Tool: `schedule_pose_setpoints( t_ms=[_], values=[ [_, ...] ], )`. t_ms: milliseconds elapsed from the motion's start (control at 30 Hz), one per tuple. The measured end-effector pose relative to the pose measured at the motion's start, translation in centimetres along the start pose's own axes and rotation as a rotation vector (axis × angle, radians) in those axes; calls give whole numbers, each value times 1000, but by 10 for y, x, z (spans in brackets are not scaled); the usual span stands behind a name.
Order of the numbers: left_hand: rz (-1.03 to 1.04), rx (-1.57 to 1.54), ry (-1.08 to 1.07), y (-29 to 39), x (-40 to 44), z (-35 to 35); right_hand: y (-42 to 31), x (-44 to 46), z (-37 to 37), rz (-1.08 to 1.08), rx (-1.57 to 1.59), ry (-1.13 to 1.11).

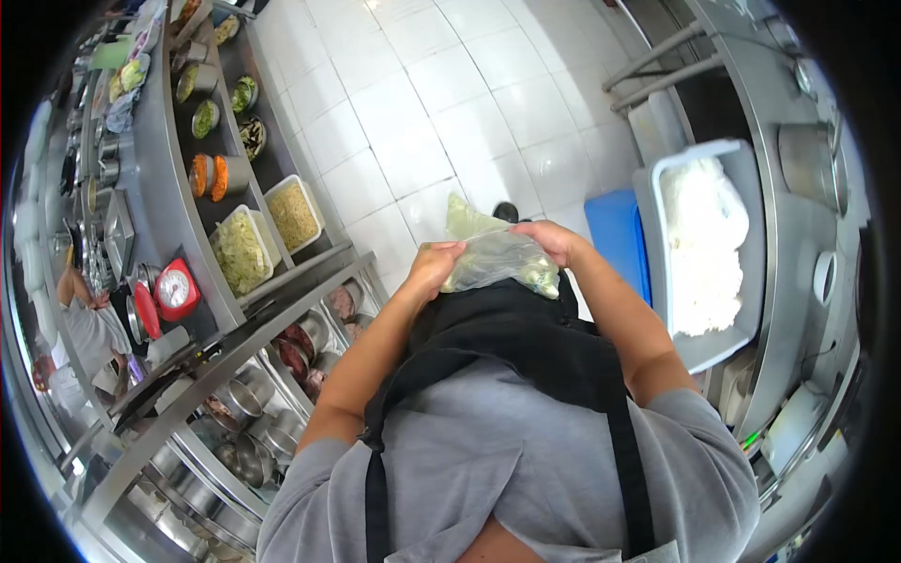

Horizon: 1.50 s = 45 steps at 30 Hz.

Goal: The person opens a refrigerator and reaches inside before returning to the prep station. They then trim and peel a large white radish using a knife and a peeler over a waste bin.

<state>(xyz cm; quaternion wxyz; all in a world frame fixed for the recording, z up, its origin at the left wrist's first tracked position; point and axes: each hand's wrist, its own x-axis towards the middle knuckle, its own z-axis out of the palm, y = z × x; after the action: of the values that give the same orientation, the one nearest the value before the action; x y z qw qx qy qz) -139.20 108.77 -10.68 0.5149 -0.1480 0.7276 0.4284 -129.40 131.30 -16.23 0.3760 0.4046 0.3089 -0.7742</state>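
A clear plastic bag (502,258) with pale green contents is held in front of the black apron, over the tiled floor. My left hand (438,266) pinches the bag's left edge near its top. At the upper right of the bag, my right hand (554,242) grips the other edge with its fingers closed. One corner of the bag sticks up above the hands, and the lower right end bulges. What exactly the bag contains cannot be made out.
On the left, a steel counter (155,202) carries a red scale (175,290), a shredded-cabbage tub (242,251) and bowls of cut vegetables. To the right stand a grey bin (699,349) with white contents and a blue container (617,242). Other people (94,324) stand at far left.
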Motion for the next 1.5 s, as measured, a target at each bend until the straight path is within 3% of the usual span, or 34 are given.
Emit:
schedule_pose_setpoints(
  t_ms=[67,133,167,200,233,300,367,467,533,633,700,800,867,900,967,1033,1100,1167,1200,1267,1333,1367,1400,1500],
  values=[
    [78,-64,16,8,27,-3,-31,-2,-6,-9,-57,5],
    [7,-72,-149,27,49,-12,-46,12,-25,-53,-61,-37],
    [-2,69,-126,43,50,-17,-61,5,-24,-32,-54,-36],
    [127,7,-58,27,80,-15,-69,9,-31,-53,-49,-27],
    [7,106,-132,61,71,-26,-87,4,-30,-36,-89,-73],
    [115,35,-110,67,95,-25,-121,-21,-5,-78,-143,39],
    [87,9,-129,71,122,-21,-128,11,-32,-8,-92,-20],
    [586,482,-237,105,141,-35,-139,54,-45,-210,-256,-49],
    [836,871,-125,128,178,-35,-180,60,-31,-245,-405,-25],
    [875,706,-54,178,208,-56,-230,81,-23,-276,-454,142],
    [922,678,-89,220,211,-79,-271,89,-20,-207,-325,96],
    [761,538,-248,285,208,-106,-316,96,-19,-267,-313,151],
    [603,431,-306,317,216,-120,-349,105,-19,-511,-125,11],
    [597,438,-305,329,230,-127,-370,112,-9,-510,-117,6],
    [980,307,-287,332,277,-129,-410,111,13,-531,-221,116],
    [873,355,-314,362,305,-139,-440,170,-24,-615,-578,71],
    [913,255,-257,391,321,-147,-498,178,-2,-481,-688,-104],
    [691,310,-208,458,302,-168,-564,183,26,-396,-630,-155],
    [686,298,-192,485,312,-179,-599,175,50,-346,-600,-194],
    [529,375,-160,511,321,-193,-643,205,58,-339,-791,-232],
    [609,188,-98,529,341,-194,-683,236,55,-284,-895,-93],
    [549,126,-63,551,338,-198,-700,241,55,-286,-714,-151],
    [440,75,-45,570,340,-203,-715,263,39,-335,-738,-126],
    [355,-49,-53,611,370,-220,-768,262,56,-176,-587,125]
  ],
)
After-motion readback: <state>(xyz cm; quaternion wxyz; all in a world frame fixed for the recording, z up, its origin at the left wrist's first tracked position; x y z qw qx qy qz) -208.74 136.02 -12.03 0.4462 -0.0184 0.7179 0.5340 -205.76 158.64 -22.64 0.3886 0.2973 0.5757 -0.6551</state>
